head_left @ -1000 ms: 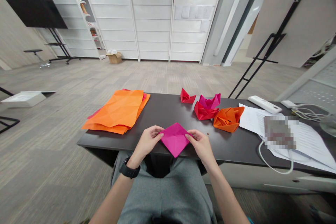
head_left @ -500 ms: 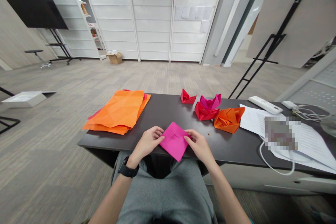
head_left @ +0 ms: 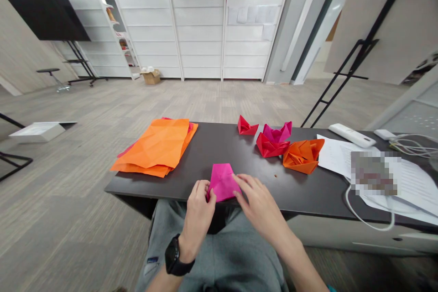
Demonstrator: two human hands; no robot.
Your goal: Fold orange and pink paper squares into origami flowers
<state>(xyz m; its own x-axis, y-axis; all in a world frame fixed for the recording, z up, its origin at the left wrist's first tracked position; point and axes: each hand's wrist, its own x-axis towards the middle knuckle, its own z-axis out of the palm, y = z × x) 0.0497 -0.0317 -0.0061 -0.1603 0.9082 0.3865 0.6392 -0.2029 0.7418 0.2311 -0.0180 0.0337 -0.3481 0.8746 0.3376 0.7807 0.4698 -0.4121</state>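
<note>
A folded magenta paper (head_left: 221, 179) lies at the near edge of the dark table (head_left: 212, 150). My left hand (head_left: 200, 207), with a black watch on its wrist, pinches the paper's lower left corner, fingers closed on it. My right hand (head_left: 258, 200) lies over the paper's right side, fingers pressed flat and slightly apart on the fold. Both hands are at the table's front edge above my grey-trousered lap.
A stack of orange and pink sheets (head_left: 159, 146) lies at the table's left. Folded paper figures stand behind: a small red one (head_left: 247, 126), a magenta one (head_left: 278, 132), a red one (head_left: 271, 146) and an orange one (head_left: 303, 155). White papers (head_left: 342, 155), a white remote (head_left: 352, 135) and cables sit at the right.
The magenta paper has been folded smaller, its lower point brought up. My hands have moved closer together and nearer to me, with the left wrist turned over.
</note>
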